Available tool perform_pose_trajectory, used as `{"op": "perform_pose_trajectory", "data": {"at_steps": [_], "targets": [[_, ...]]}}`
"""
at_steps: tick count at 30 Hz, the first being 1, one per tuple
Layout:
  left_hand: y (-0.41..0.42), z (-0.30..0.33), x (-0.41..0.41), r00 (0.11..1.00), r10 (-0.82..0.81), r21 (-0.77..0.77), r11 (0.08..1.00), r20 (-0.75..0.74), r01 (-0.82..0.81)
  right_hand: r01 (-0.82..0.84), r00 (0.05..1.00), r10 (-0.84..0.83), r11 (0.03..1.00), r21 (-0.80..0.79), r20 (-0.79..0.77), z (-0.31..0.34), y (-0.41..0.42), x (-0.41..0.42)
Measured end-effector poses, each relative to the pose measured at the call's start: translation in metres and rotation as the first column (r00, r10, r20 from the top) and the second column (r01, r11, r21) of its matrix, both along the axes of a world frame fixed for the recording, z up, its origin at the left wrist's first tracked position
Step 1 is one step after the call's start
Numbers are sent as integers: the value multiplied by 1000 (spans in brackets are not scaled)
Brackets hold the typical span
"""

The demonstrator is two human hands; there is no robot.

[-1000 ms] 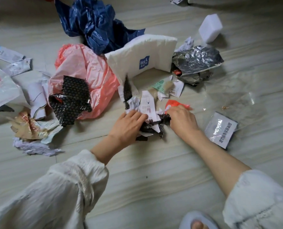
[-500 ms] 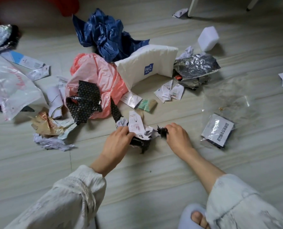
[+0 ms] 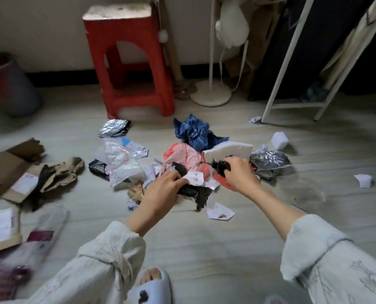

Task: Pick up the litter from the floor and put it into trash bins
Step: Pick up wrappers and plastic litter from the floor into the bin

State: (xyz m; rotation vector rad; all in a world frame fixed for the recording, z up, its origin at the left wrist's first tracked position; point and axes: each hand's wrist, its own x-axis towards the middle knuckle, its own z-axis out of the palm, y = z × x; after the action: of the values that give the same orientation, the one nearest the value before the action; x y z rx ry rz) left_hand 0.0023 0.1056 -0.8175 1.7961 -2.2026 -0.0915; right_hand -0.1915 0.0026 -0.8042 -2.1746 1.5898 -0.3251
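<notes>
Fingers of left hand point(image 3: 160, 189) clamp black wrapper and scraps point(image 3: 192, 185) | right hand point(image 3: 237, 172) fingers pinch black wad point(image 3: 220, 166) | both lifted off floor point(image 3: 204, 238), likely gathered for one bin trip | more litter beyond.

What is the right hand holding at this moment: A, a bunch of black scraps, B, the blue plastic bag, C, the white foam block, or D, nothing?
A: the right hand has its fingers curled round a bunch of black scraps, lifted in front of the pink plastic bag.

Blurred bin point(image 3: 9, 84), cut off left
</notes>
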Motion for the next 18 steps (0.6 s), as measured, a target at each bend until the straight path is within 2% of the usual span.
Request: {"op": "perform_pose_trajectory", "data": {"at_steps": [4,8,12,18], "targets": [[41,67,36,998,56,-121,991,-37,-60,-60,994,70,992,-109,82,73,31,39],[96,121,79,976,209,-195,956,-64,-218,-160,965,198,964,-212,173,133,73,91],[151,173,127,954,297,-173,938,-44,-300,-271,902,333,932,-240,274,160,111,146],[230,207,199,833,548,-238,802,-73,-548,-447,780,527,846,-290,337,180,160,243]]}}
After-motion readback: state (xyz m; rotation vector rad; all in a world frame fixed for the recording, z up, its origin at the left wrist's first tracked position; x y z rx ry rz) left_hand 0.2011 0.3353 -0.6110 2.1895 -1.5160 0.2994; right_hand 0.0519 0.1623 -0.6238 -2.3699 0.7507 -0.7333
